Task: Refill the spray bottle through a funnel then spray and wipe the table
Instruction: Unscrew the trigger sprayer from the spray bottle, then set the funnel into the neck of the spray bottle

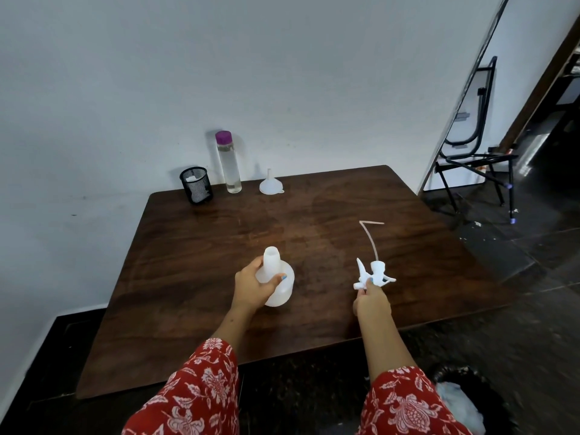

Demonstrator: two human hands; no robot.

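Now the left hand grips the open bottle; the right hand pinches the spray head. Park that head, then fetch the funnel from the desk's far edge.

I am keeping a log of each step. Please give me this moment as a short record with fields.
left hand: holds the spray bottle upright on the table, neck open
right hand: holds the spray head, removed, tube pointing up
funnel: upside down at the far edge, untouched
water bottle: purple cap on
mesh cup: far left corner
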